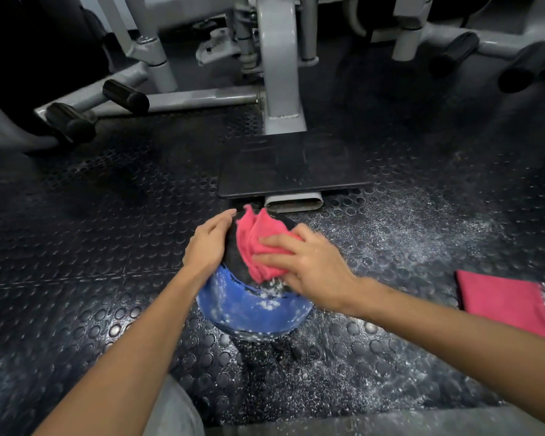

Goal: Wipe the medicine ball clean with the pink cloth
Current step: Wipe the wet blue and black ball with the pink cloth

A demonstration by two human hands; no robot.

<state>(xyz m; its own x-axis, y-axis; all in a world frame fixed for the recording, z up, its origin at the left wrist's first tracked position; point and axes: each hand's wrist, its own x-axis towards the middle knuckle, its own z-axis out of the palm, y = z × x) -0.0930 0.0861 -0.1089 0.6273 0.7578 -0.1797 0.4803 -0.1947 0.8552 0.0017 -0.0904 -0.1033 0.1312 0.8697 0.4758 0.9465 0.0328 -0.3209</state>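
Note:
A blue and black medicine ball (249, 306) sits on the studded black floor in the middle of the view, speckled with white powder on its blue lower part. My left hand (208, 243) lies flat against the ball's left side with straight fingers. My right hand (306, 265) presses a crumpled pink cloth (260, 240) onto the ball's black top, fingers spread over the cloth and bunching it.
A second, folded pink cloth (507, 303) lies on the floor at the right. White powder is scattered on the rubber mat (390, 221) around and right of the ball. A black footplate (293, 168) and a grey gym machine frame (280, 73) stand just behind.

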